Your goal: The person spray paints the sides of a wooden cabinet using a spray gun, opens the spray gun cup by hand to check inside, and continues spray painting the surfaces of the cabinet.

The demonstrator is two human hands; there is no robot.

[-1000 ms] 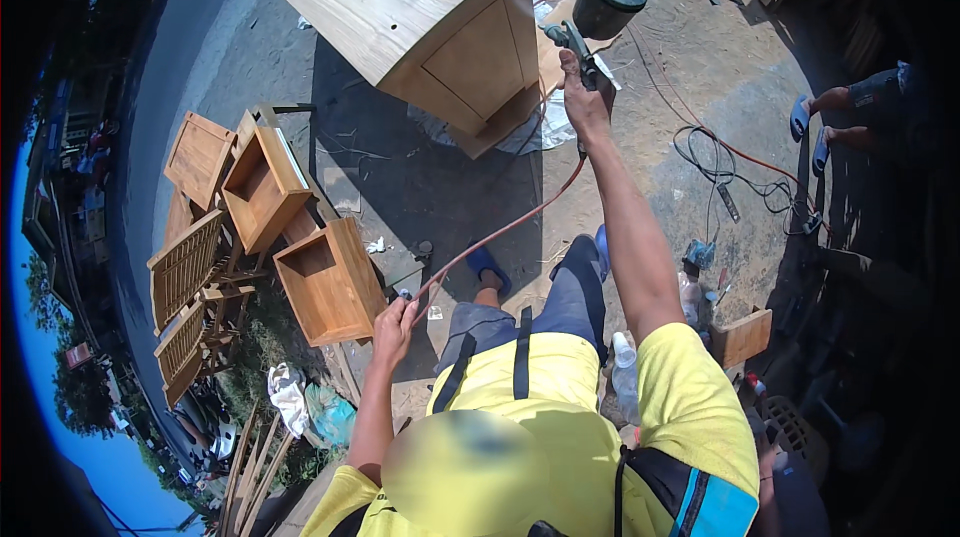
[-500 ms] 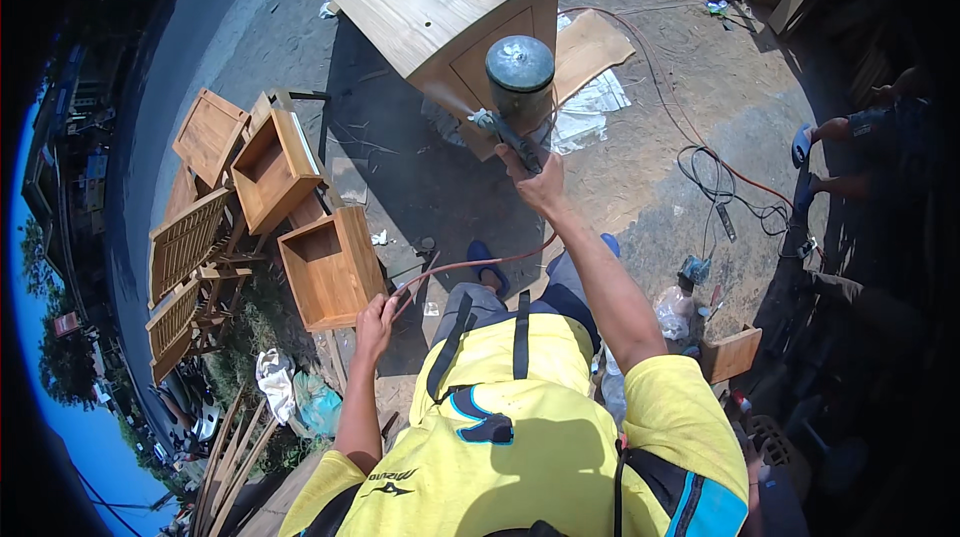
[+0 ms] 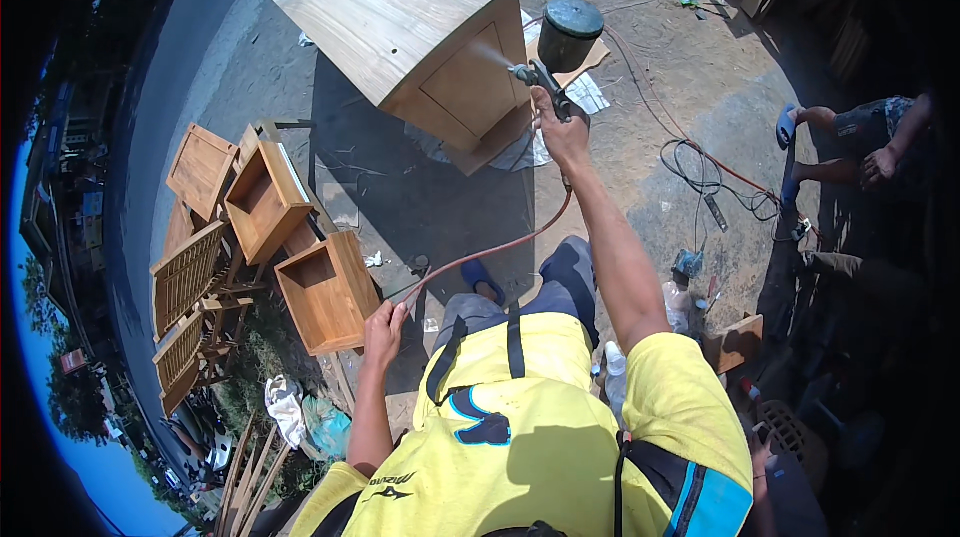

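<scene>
A big wooden cabinet (image 3: 400, 27) stands tilted on the sandy ground (image 3: 650, 197), on sheets of cardboard (image 3: 500, 142) and paper. Its wood is light brown and bare, with a wide flat top and a recessed panel on the side that faces the person. It lies in front of the right hand, near but apart from it.

The spray gun (image 3: 552, 67) is dark metal, with a round dark cup on top and a nozzle that points at the cabinet panel. A thin pale mist shows between the nozzle and the wood. The right hand (image 3: 562, 132) is closed around the handle of the gun, with the arm stretched forward. The gun stands just above the hand and just beside the cabinet corner, not touching it.

A thin red hose (image 3: 500, 242) goes from under the right hand in a curve down to the left hand (image 3: 383, 322). The left hand is closed on the hose and holds it near the person's left knee, well apart from the gun.

At the left of the person, small wooden boxes (image 3: 325, 292) and slatted panels (image 3: 185, 277) lie in a group on the ground. At the right, a dark cable (image 3: 700, 172) lies in loops, and another person (image 3: 870, 147) sits in the shadow, with feet in blue sandals.
</scene>
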